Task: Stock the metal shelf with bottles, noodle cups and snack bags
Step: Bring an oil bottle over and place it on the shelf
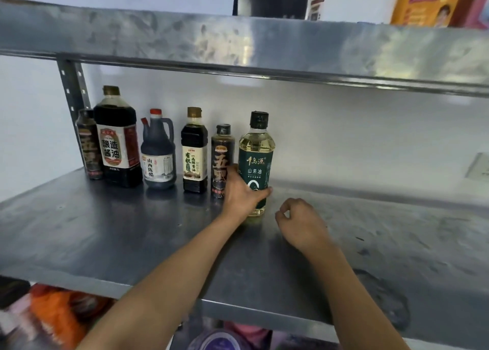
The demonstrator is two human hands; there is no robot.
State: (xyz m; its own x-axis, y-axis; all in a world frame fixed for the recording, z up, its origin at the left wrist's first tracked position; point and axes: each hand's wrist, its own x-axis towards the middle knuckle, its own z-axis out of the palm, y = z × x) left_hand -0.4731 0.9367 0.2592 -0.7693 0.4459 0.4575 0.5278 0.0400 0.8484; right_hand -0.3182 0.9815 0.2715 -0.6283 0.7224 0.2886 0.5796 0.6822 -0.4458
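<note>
A person's left hand point(242, 191) wraps around the lower half of a green-labelled oil bottle point(256, 162) standing upright on the middle tier of a metal shelf point(105, 230). Just right of it, the right hand point(299, 222) rests on the steel with fingers loosely curled, holding nothing. Touching the gripping hand's left side stands a slim dark bottle point(221, 159), last in a row of dark sauce bottles point(156, 151) lined up farther left.

Head view, close above shelf point(132, 238)
</note>
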